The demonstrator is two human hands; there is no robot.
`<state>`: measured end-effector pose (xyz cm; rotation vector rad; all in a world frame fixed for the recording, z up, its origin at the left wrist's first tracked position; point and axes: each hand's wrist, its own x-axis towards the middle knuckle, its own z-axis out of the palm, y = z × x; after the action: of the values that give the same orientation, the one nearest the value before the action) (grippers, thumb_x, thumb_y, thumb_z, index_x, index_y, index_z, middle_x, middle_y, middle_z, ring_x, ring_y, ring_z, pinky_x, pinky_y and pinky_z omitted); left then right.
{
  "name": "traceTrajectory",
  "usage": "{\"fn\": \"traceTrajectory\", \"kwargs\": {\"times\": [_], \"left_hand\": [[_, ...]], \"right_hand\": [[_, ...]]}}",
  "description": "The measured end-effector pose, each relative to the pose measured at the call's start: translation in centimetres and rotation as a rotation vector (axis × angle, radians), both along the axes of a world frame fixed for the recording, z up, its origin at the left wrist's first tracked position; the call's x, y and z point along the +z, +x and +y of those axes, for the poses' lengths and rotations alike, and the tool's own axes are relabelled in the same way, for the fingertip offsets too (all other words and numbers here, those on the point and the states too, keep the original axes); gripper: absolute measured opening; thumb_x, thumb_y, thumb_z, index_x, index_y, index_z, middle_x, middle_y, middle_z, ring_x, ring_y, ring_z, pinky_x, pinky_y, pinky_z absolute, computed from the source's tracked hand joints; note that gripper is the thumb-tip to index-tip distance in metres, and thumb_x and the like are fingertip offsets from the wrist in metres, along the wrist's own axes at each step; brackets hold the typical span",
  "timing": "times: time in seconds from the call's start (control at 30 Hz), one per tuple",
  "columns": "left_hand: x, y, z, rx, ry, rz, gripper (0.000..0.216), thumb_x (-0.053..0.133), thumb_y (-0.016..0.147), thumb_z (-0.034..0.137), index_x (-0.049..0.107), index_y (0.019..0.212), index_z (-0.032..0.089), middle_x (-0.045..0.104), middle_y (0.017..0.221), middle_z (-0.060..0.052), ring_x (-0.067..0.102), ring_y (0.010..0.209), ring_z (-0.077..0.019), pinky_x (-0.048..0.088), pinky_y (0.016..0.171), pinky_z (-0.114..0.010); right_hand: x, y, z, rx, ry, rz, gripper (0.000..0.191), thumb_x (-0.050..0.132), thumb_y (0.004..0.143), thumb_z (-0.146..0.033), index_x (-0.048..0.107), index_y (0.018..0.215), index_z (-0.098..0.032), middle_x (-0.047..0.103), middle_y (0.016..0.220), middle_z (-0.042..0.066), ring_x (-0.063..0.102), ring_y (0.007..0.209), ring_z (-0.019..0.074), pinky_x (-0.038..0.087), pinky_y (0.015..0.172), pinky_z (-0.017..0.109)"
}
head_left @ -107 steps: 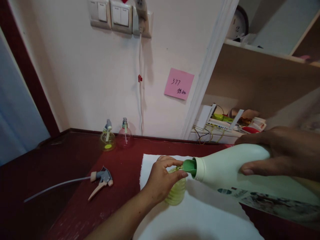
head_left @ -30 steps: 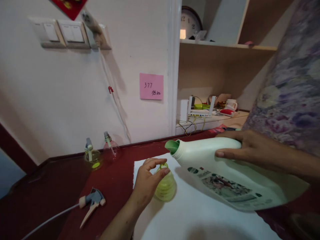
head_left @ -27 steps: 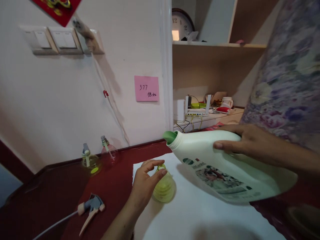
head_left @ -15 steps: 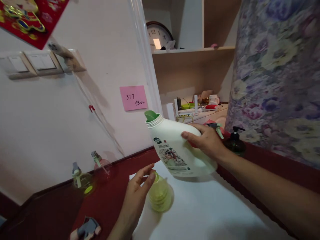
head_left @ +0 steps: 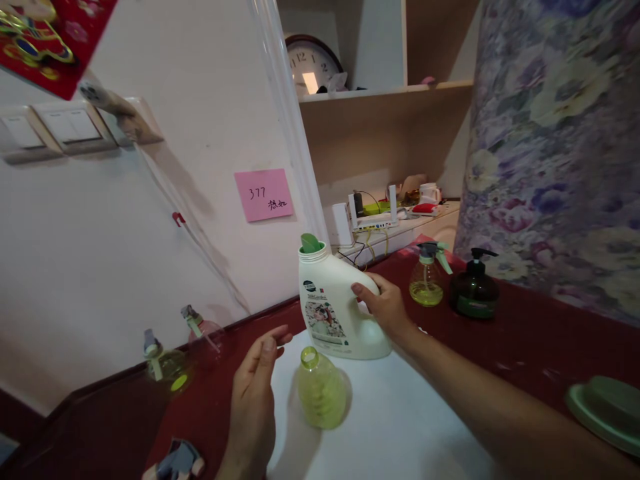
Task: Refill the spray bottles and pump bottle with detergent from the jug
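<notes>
My right hand (head_left: 385, 303) grips the handle of a pale detergent jug (head_left: 325, 300), its capless neck showing a green pour spout (head_left: 311, 243). Upright now, the jug has its base at the white sheet (head_left: 400, 413). In front of it stands a translucent yellow-green bottle (head_left: 323, 393) with an uncovered mouth. My left hand (head_left: 257, 380) is just left of that bottle, apart from it, with fingers stretched out and nothing held.
Behind my right arm are a spray bottle (head_left: 427, 283) with yellow liquid and a dark pump bottle (head_left: 474, 290). Two more spray bottles, one greenish (head_left: 165, 363) and one pink (head_left: 205, 340), stand by the wall. A green dish (head_left: 607, 410) lies at right, a small grey object (head_left: 177, 460) at lower left.
The jug has gone from tilted to upright and down onto the sheet, my right hand still on its handle. My left hand has drawn away leftward from the yellow-green bottle.
</notes>
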<state>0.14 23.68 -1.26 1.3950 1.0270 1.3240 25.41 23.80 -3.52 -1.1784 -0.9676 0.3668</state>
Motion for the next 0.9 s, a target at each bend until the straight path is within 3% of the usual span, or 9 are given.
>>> {"fn": "traceTrajectory", "kwargs": {"times": [0.13, 0.27, 0.37, 0.5, 0.6, 0.73, 0.83, 0.9], "left_hand": [[1.5, -0.5, -0.8, 0.090, 0.111, -0.162, 0.033, 0.081, 0.076, 0.054, 0.075, 0.085, 0.023, 0.074, 0.086, 0.002, 0.064, 0.087, -0.0149, 0.050, 0.082, -0.022], [3.7, -1.4, -2.0, 0.173, 0.227, -0.256, 0.029, 0.083, 0.076, 0.047, 0.069, 0.070, 0.022, 0.069, 0.077, 0.004, 0.061, 0.082, -0.0121, 0.049, 0.081, -0.018], [5.1, -2.0, -2.3, 0.186, 0.305, -0.305, 0.027, 0.079, 0.081, 0.040, 0.067, 0.067, 0.021, 0.066, 0.074, 0.003, 0.061, 0.083, -0.0129, 0.050, 0.086, -0.021], [6.2, -2.6, -1.1, 0.104, 0.342, -0.338, 0.033, 0.075, 0.086, 0.041, 0.061, 0.065, 0.020, 0.060, 0.073, 0.003, 0.059, 0.080, -0.0141, 0.050, 0.085, -0.027], [7.0, -3.1, 0.0, 0.039, 0.249, -0.394, 0.048, 0.075, 0.084, 0.052, 0.051, 0.059, 0.019, 0.057, 0.068, 0.003, 0.059, 0.078, -0.0158, 0.051, 0.083, -0.031], [8.0, -4.4, 0.8, 0.060, 0.132, -0.387, 0.052, 0.074, 0.082, 0.057, 0.047, 0.058, 0.019, 0.057, 0.068, 0.003, 0.059, 0.075, -0.0144, 0.052, 0.078, -0.030], [8.1, -6.2, 1.0, 0.129, 0.136, -0.280, 0.046, 0.076, 0.078, 0.056, 0.051, 0.065, 0.020, 0.058, 0.070, 0.003, 0.061, 0.074, -0.0144, 0.052, 0.074, -0.027], [7.4, -8.1, 1.1, 0.178, 0.166, -0.075, 0.042, 0.071, 0.080, 0.058, 0.054, 0.073, 0.020, 0.060, 0.074, 0.002, 0.062, 0.073, -0.0149, 0.052, 0.073, -0.028]], "right_hand": [[0.1, 0.5, 0.3, -0.003, -0.019, -0.063, 0.047, 0.072, 0.080, -0.060, 0.071, 0.099, -0.017, 0.069, 0.077, 0.000, 0.064, 0.066, 0.0177, 0.053, 0.065, 0.035], [0.8, 0.3, -1.4, -0.163, 0.085, -0.126, 0.051, 0.074, 0.077, -0.053, 0.069, 0.113, -0.018, 0.066, 0.111, 0.011, 0.063, 0.103, 0.0295, 0.050, 0.092, 0.046], [1.3, -1.4, -4.1, -0.198, 0.191, -0.180, 0.044, 0.068, 0.083, -0.045, 0.063, 0.120, -0.023, 0.059, 0.118, 0.010, 0.058, 0.111, 0.0268, 0.046, 0.102, 0.044], [0.8, -5.3, -7.3, 0.058, 0.141, -0.286, 0.040, 0.073, 0.079, -0.038, 0.063, 0.116, -0.028, 0.065, 0.112, 0.006, 0.063, 0.105, 0.0251, 0.052, 0.096, 0.042], [-0.8, -7.7, -8.1, 0.234, 0.002, -0.298, 0.064, 0.081, 0.071, -0.035, 0.057, 0.130, -0.028, 0.062, 0.134, 0.010, 0.059, 0.124, 0.0302, 0.047, 0.107, 0.049], [-3.7, -8.9, -7.9, 0.356, -0.184, -0.261, 0.091, 0.084, 0.067, -0.033, 0.040, 0.146, -0.025, 0.048, 0.153, 0.015, 0.044, 0.142, 0.0350, 0.034, 0.118, 0.059], [-5.3, -9.1, -7.7, 0.403, -0.267, -0.250, 0.097, 0.083, 0.067, -0.033, 0.033, 0.150, -0.026, 0.042, 0.158, 0.015, 0.040, 0.145, 0.0348, 0.032, 0.119, 0.059], [-5.9, -9.1, -7.7, 0.426, -0.288, -0.249, 0.097, 0.081, 0.069, -0.036, 0.031, 0.152, -0.027, 0.040, 0.160, 0.013, 0.037, 0.147, 0.0337, 0.030, 0.120, 0.058]]}}
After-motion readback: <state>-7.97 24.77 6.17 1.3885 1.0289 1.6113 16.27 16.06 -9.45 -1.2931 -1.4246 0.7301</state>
